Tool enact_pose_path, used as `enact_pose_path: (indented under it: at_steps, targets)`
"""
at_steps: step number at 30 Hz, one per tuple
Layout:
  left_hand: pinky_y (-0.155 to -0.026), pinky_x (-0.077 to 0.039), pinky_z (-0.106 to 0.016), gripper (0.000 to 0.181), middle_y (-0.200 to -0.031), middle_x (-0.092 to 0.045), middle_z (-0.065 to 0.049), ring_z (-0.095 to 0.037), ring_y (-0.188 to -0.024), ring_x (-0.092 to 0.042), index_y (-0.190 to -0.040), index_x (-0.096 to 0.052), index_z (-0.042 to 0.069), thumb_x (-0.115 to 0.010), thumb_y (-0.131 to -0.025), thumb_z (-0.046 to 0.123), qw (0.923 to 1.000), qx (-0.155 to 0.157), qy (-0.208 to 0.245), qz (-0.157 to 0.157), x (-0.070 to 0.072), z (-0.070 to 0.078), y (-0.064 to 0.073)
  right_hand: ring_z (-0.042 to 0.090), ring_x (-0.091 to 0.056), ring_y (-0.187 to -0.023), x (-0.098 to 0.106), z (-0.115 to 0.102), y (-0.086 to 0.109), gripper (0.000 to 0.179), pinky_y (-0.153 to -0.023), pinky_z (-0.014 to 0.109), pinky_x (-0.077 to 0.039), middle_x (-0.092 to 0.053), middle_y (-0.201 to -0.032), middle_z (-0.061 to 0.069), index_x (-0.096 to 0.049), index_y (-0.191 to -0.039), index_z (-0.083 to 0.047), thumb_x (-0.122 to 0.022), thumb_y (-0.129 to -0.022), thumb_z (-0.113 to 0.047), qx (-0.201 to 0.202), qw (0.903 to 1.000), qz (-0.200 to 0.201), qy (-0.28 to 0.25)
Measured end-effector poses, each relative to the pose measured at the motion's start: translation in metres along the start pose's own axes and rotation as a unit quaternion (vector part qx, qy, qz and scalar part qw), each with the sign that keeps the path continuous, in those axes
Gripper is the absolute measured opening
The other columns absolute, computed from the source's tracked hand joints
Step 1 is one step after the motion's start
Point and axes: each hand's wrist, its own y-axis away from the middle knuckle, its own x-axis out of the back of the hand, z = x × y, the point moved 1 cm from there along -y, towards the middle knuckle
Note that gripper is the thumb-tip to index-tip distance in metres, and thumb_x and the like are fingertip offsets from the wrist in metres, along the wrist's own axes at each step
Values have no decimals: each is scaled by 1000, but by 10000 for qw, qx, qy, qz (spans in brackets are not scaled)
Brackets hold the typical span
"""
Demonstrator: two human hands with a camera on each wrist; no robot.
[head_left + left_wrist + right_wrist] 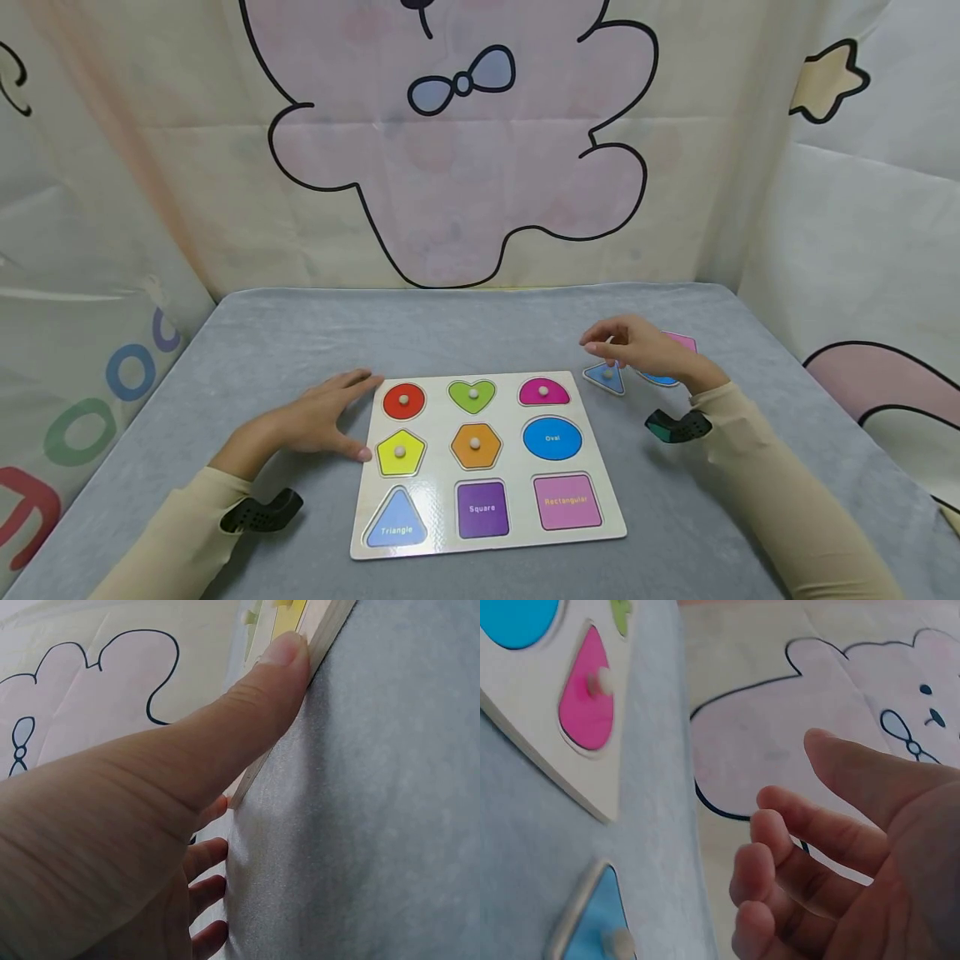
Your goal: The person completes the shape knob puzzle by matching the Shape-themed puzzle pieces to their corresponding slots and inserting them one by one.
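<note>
A white shape-puzzle board (441, 508) lies on the table. My left hand (318, 419) rests at its left edge, the thumb (281, 667) touching the side near the yellow pentagon (389, 457). The other left fingers point away with nothing in them. Over the table, just past the board's right edge, my right hand (637, 346) hovers above a blue triangle piece (600, 381) with a knob. Its fingers are loosely bent, with a gap to the thumb and nothing held. Partly hidden behind that hand lie a blue piece (663, 381) and a pink piece (684, 341).
Knobbed pieces sit in the board: red circle (393, 407), green heart (463, 399), magenta half-circle (531, 395) and orange hexagon (465, 457). Bare recesses read Oval (552, 450), Triangle (397, 512), Square (482, 521) and Rectangular (567, 517). A grey cloth (465, 333) covers the table.
</note>
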Motion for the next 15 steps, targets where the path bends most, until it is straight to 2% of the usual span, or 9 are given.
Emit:
enact_pose_path:
  at_steps: [9,15]
  targets:
    - [-111,-32,-73,110,-162,-31,-20,-48,-146,-31,-158,-33,15,-87,-71,52,10000,13,-4,2,0,0,0,29,-65,-90,27,30,9,40,-73,34,-58,-64,-125,23,-63,-130,0,-62,-101,-29,-535,9985,-3,118]
    - [-111,-31,-74,110,-162,-30,-21,-48,-146,-31,-158,-33,15,-87,-71,53,10000,16,-8,-6,0,1,0,26,-66,-89,41,50,17,41,-71,31,-59,-64,-119,20,-61,-132,1,-63,-100,-25,-698,9974,148,106]
